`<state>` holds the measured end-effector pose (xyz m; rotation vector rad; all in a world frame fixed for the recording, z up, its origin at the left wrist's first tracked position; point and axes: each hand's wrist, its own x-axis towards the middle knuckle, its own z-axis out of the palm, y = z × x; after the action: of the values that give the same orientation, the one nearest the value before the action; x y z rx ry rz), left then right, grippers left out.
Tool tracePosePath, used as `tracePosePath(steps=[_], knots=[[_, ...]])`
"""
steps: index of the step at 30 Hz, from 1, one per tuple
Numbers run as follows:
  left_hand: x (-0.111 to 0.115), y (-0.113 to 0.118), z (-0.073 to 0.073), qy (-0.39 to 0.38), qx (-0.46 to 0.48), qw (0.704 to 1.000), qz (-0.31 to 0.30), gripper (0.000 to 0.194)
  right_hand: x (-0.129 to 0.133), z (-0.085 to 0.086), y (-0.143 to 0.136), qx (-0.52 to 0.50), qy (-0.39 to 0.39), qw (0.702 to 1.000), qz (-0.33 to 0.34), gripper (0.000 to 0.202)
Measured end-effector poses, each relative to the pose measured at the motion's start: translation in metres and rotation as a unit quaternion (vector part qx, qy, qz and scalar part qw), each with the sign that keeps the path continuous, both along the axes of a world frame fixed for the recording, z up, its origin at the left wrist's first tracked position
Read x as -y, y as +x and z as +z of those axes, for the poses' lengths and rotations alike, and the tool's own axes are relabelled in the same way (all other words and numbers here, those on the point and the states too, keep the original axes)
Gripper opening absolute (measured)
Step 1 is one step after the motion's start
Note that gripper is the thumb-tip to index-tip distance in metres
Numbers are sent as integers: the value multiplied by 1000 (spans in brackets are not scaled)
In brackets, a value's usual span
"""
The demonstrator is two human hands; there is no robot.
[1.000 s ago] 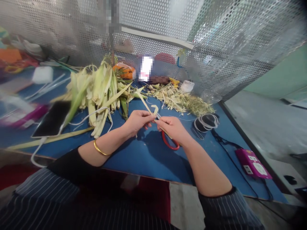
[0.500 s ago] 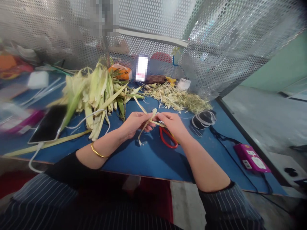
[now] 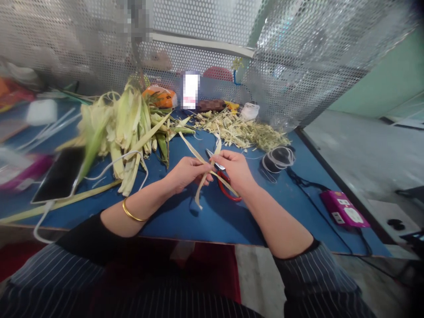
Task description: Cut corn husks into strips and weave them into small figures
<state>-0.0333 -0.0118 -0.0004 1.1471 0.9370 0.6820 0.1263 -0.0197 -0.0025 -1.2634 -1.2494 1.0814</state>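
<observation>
Both hands meet above the blue table (image 3: pixel 205 216), working pale yellow leaf strips (image 3: pixel 202 190). My left hand (image 3: pixel 185 172) pinches the strips where they cross; one end hangs down toward the table and another runs back to the left. My right hand (image 3: pixel 233 170) grips the other side of the strips, with one strip curling up behind its fingers. Red-handled scissors (image 3: pixel 225 187) lie under my right hand, blades pointing away from me; whether the hand holds them cannot be told.
A pile of green and pale leaves (image 3: pixel 129 123) lies at the left, trimmed scraps (image 3: pixel 245 132) at the back. A black phone (image 3: pixel 59 174) with a white cable sits at the left, a coil of white cord (image 3: pixel 280 158) and a pink device (image 3: pixel 344 210) at the right. A perforated metal screen (image 3: pixel 298 57) closes off the back.
Both hands have folded the strips: a loose end that was held up now hangs below my left hand, and a strip curls up behind my right hand. The view shifted slightly.
</observation>
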Motion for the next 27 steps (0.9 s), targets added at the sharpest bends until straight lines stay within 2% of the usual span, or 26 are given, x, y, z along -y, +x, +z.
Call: tracePosePath(steps=[2,5,6,9,11,15,17,20,27], knots=[[0,0,0,3,3,1000,4,28,-2,-5,0,22,17,999,-29,26],[-1,-1,2,3,11,999,33,30,-3,-5,4,162,104,979,-68,25],[-2,-1,2,1,19,999,48,32,-2,-2,5,225,155,958,-87,24],[-6,-4,3,15,65,994,84,36,5,8,8,371,292,871,-135,22],[-9,-5,3,34,99,990,92,37,11,11,5,416,305,850,-109,25],[-11,-5,2,53,132,984,105,29,16,3,-6,395,236,888,-4,21],[-11,-4,2,55,140,982,114,26,15,-3,-11,372,216,902,22,19],[-9,-3,3,64,143,980,127,22,13,-7,-13,353,225,907,39,18],[-8,-4,3,68,131,979,138,15,12,-2,-8,289,249,918,109,18]])
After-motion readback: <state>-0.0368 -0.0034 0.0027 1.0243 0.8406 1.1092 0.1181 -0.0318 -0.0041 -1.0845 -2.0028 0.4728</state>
